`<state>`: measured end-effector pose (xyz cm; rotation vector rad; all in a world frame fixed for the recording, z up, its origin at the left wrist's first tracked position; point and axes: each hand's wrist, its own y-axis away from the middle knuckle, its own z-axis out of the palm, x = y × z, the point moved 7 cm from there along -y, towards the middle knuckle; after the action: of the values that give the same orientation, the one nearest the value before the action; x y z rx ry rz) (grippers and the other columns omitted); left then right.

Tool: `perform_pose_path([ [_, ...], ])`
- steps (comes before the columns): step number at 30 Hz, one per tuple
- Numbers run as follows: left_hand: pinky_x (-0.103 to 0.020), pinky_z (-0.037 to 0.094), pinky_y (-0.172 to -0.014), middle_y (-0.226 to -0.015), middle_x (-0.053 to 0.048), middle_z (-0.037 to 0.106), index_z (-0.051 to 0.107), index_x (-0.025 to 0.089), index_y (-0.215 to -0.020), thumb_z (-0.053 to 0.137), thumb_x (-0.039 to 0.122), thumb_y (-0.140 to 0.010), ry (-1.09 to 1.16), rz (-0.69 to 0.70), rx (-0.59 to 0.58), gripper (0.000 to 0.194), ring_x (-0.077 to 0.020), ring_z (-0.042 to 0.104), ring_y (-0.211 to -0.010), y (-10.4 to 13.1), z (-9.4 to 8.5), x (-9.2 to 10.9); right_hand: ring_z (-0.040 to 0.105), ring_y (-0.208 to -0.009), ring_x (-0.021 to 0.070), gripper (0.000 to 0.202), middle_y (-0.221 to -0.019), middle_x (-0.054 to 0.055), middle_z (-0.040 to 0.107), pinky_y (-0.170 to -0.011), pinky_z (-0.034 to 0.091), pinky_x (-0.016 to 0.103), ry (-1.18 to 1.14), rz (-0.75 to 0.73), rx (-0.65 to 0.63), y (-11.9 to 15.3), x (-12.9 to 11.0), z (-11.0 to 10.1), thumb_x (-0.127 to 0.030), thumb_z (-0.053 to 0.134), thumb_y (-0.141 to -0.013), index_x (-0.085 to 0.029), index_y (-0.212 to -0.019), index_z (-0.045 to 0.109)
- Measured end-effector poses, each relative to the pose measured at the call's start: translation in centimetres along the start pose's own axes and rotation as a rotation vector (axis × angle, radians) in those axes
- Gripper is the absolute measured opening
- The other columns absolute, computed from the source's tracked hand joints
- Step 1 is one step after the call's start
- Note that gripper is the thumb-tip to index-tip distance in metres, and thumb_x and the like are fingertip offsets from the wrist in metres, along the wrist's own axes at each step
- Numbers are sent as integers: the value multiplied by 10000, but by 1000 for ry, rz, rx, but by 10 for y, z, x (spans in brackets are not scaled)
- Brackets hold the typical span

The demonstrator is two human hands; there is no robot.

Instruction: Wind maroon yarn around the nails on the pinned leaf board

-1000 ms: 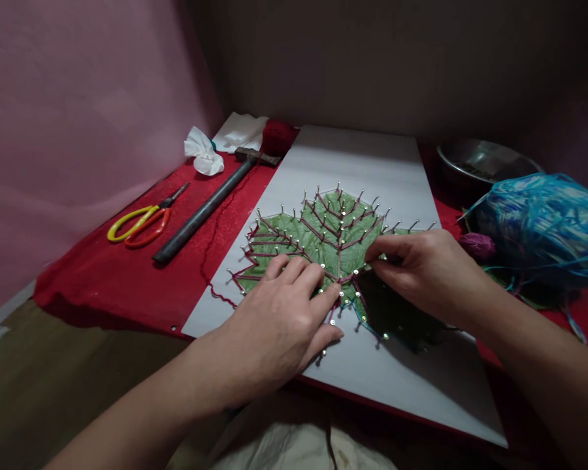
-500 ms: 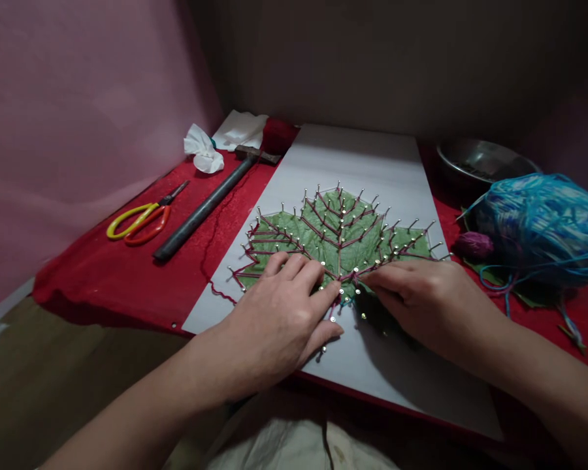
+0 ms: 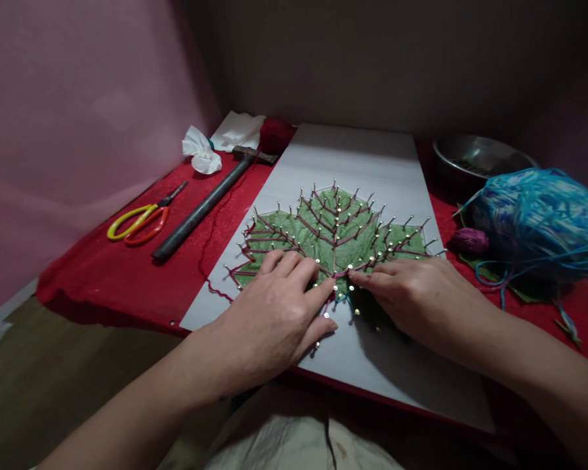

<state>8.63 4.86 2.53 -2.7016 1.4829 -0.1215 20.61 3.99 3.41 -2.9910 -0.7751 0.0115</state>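
Resting palm-down over the lower left of the green leaf (image 3: pixel 316 228), the left hand (image 3: pixel 281 303) has its fingers loosely bent and slightly parted, thumb set apart, with nothing visibly gripped. Its placement probably steadies the leaf and the white board (image 3: pixel 357 153) beneath. The leaf lies on the near part of that board, ringed and crossed by upright nails (image 3: pixel 335 183), which seem to pin it and hold the purple thread (image 3: pixel 349 241) along its veins. The right hand (image 3: pixel 416 294) covers the leaf's lower right, forefinger reaching toward the nails near the leaf's base; its thumb is hidden, so I cannot tell whether the fingers pinch thread. Keeping low there likely suits working between close-set nail heads.

Left of the board, the hammer (image 3: pixel 200 210) and scissors (image 3: pixel 164 209) lie on the red cloth (image 3: pixel 93 274), presumably within reach yet clear of both forearms. To the right sit the blue yarn (image 3: pixel 543 219) and metal bowl (image 3: pixel 449 167).
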Motion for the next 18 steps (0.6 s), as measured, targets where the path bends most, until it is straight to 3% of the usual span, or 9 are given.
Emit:
perform_pose_path([
  [7,-453,349,-895,-1034,-109,503,530,169,-1249,524,348,-884,-24,11,108,406,-278,428,-980,1,-9,3,608,-633,155,248,-753,26,707,-539,268,285,-38,-11,24,0,1,2,-81,517,-823,-205,-941,697],
  [13,-495,348,-938,-1101,-132,486,536,191,-1252,582,445,-843,-78,7,17,484,-322,416,-1059,-10,-10,4,582,-602,149,267,-721,15,686,-522,240,284,-12,-23,31,1,3,7,-98,514,-819,-215,-987,686],
  [18,-510,343,-959,-1152,-137,485,561,180,-1222,606,513,-816,-87,58,9,528,-340,406,-1120,-17,-8,4,590,-589,154,311,-701,14,680,-520,246,289,-4,-38,121,7,2,6,-90,482,-829,-201,-1045,676],
])
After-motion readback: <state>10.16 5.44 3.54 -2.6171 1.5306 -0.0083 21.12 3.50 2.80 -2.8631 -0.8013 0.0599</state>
